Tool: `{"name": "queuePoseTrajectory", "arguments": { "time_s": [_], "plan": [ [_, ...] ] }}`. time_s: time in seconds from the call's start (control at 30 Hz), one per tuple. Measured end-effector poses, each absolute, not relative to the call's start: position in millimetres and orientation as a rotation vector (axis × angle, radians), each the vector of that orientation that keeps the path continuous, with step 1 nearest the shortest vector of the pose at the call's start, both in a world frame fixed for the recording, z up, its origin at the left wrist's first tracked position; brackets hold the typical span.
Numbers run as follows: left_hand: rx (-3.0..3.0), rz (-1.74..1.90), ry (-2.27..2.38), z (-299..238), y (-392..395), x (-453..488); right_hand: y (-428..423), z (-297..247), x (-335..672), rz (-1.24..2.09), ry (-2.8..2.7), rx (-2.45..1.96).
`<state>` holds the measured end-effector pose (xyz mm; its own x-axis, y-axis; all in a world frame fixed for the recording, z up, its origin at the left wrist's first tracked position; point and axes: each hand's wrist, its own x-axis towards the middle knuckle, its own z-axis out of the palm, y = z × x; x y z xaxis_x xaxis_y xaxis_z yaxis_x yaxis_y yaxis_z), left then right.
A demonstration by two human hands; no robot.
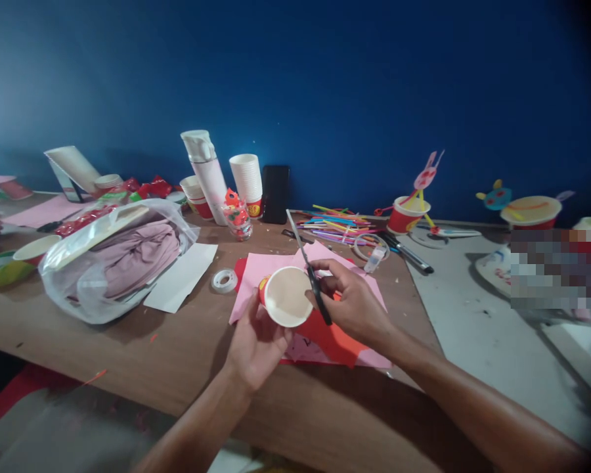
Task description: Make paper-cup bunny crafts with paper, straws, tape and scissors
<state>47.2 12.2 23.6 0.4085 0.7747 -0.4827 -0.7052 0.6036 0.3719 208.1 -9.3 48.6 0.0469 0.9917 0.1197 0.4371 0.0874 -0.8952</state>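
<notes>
Two bare hands are busy over a wooden table [128,348]: the left hand [256,345] is curling firmly around a red paper cup [286,297], pale end showing, while the right hand [349,305] is pinching a pair of black-handled scissors [320,299], blades closed, right against the cup's rim. Pink paper [263,279] is lying underneath, a tape roll [224,280] is sitting just left, a plastic bag [98,289] is bulging beyond, and colored straws [335,223] are sprawling ahead.
</notes>
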Motion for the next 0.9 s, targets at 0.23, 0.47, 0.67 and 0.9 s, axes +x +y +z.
{"name": "queuePoseTrajectory", "arguments": {
  "time_s": [0.23, 0.47, 0.67, 0.9],
  "plan": [
    [0.554, 1.047, 0.796, 23, 10, 31, -5, 57, 221, 1.079, -1.428, -1.468],
    [1.046, 0.987, 0.777, 37, 14, 25, -11, 61, 215, 1.092, -1.469, -1.439],
    [1.089, 0.912, 0.847, 35, 14, 31, -9, 58, 214, 1.036, -1.459, -1.427],
    [1.037, 1.237, 0.960, 43, 36, 23, -21, 63, 215, 1.086, -1.537, -1.469]
  ]
}}
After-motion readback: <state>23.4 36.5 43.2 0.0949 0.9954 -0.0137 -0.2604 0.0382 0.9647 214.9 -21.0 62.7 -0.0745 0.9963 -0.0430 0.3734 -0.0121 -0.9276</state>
